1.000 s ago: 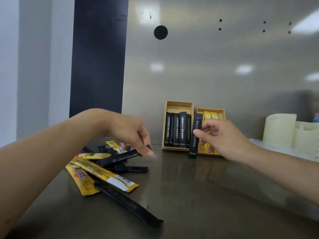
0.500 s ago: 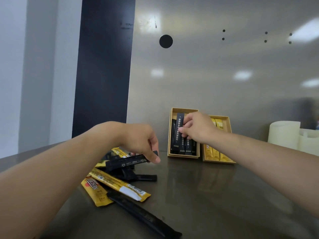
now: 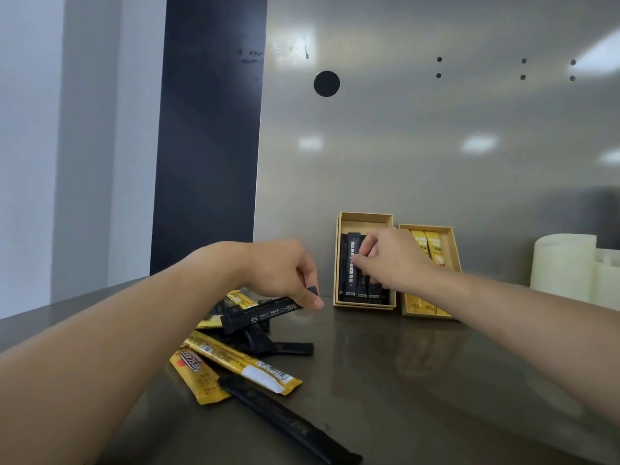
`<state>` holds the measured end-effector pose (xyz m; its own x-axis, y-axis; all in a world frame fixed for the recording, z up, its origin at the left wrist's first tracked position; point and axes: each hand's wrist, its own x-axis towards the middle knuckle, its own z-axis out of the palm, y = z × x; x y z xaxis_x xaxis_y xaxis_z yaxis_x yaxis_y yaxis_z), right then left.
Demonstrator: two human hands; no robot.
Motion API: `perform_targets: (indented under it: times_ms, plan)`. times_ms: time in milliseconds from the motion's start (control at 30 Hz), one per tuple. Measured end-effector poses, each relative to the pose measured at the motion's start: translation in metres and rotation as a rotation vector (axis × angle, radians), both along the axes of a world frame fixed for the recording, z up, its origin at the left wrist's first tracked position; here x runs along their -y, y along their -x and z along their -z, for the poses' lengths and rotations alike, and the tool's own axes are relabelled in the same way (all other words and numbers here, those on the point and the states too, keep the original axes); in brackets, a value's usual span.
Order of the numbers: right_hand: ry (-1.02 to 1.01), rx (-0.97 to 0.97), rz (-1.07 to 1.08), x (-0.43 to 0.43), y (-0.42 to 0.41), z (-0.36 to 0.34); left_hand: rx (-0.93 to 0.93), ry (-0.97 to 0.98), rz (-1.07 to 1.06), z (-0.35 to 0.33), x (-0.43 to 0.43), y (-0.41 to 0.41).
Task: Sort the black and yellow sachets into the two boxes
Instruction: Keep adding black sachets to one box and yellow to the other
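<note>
Grey steel table [image 3: 436, 380] — left box [image 3: 365, 217] holds black sachets [image 3: 367, 290], right box [image 3: 453, 253] yellow sachets [image 3: 432, 245]; right hand [image 3: 391, 260] pinches one black sachet [image 3: 353, 245] there, left hand [image 3: 278, 266] grips another black sachet [image 3: 261, 313] over the loose pile [image 3: 241, 362]

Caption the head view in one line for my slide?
Right hand pinches one black sachet at the black-sachet box; left hand pinches a second black sachet.

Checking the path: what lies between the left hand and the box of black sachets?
Only bare tabletop separates the left hand from the box of black sachets; head view.
</note>
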<state>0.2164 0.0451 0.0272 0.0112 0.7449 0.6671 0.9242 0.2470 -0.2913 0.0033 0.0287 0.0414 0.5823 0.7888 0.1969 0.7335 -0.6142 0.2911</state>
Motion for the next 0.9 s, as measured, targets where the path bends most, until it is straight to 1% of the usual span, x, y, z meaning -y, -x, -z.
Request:
perform_targets:
  times_ms: [133,267,333,433,533,633,767,833,900]
  plan:
    - [0.046,-0.003,-0.055,0.029,-0.013,-0.008,0.139,-0.058,0.000,-0.002,-0.001,-0.001]
    - [0.129,-0.066,-0.190,0.065,-0.030,0.004,0.354,-0.122,0.000,-0.007,0.001,-0.006]
    - [0.153,-0.048,-0.228,0.074,-0.036,0.018,0.463,-0.149,-0.017,-0.010,0.004,-0.009]
    - [0.165,-0.006,-0.285,0.081,-0.042,0.040,0.606,-0.128,-0.040,-0.011,0.007,-0.011]
    - [0.171,0.027,-0.302,0.085,-0.043,0.045,0.701,-0.055,-0.024,-0.008,0.010,-0.013]
    - [0.131,-0.031,-0.333,0.090,-0.043,0.042,0.752,0.040,0.054,-0.006,0.014,-0.018]
    - [0.157,-0.132,-0.383,0.093,-0.041,0.044,0.715,0.127,0.213,-0.002,0.022,-0.026]
    - [0.239,-0.254,-0.447,0.092,-0.036,0.044,0.699,0.154,0.290,0.000,0.025,-0.031]
    - [0.321,-0.435,-0.530,0.091,-0.032,0.044,0.693,0.166,0.345,0.004,0.025,-0.034]
